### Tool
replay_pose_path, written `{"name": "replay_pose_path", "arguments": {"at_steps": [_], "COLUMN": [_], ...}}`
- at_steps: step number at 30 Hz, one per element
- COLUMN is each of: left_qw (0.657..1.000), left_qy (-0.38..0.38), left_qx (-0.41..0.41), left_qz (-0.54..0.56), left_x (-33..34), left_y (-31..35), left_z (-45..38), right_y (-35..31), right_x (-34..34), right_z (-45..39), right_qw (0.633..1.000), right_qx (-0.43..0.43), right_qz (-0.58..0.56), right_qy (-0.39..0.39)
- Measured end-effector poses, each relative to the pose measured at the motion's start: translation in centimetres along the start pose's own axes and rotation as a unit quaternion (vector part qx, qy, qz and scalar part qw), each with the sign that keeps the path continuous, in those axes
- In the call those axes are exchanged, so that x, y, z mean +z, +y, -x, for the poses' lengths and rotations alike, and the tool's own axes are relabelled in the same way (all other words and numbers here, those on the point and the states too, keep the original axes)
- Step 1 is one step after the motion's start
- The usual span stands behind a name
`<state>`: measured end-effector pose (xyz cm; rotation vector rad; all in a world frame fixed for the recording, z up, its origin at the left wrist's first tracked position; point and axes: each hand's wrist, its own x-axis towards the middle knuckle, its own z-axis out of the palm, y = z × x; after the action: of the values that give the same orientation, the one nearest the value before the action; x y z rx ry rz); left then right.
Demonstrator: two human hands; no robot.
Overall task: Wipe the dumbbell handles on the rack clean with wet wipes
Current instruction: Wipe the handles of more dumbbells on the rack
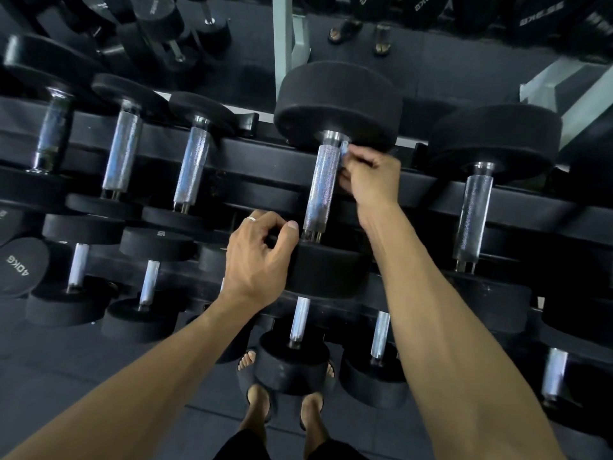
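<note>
A large black dumbbell lies on the top tier of the rack, its knurled chrome handle (321,187) running between a far head (338,104) and a near head (328,267). My right hand (371,175) is at the handle's far end, right side, pinching a small pale wet wipe (345,148) against the metal. My left hand (257,257) curls over the left edge of the near head, thumb on top.
More dumbbells with chrome handles (192,164) (472,210) line the top tier of the black rack (265,161). Smaller ones sit on lower tiers (300,320). A 40KG head (20,263) is at the left. My sandalled feet (258,406) stand on dark floor below.
</note>
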<state>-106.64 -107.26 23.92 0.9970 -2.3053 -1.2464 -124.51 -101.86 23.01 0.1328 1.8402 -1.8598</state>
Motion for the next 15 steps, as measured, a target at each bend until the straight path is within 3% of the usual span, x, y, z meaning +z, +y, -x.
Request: {"name": "replay_pose_path", "arguments": {"at_steps": [6, 11, 15], "left_qw": [1.000, 1.000, 1.000], "left_qy": [0.002, 0.000, -0.002], "left_qx": [-0.006, 0.004, 0.001], "left_qz": [-0.002, -0.003, 0.002], "left_x": [0.0, 0.0, 0.0], "left_y": [0.0, -0.2, -0.3], "left_z": [0.0, -0.1, 0.0], "right_y": [1.4, -0.1, 1.6], "right_x": [-2.2, -0.5, -3.0], "right_z": [1.9, -0.6, 1.5], "right_qw": [0.995, 0.999, 0.980], "right_qx": [0.015, 0.021, 0.073], "right_qz": [0.045, -0.021, 0.124], "right_qy": [-0.085, -0.036, -0.138]}}
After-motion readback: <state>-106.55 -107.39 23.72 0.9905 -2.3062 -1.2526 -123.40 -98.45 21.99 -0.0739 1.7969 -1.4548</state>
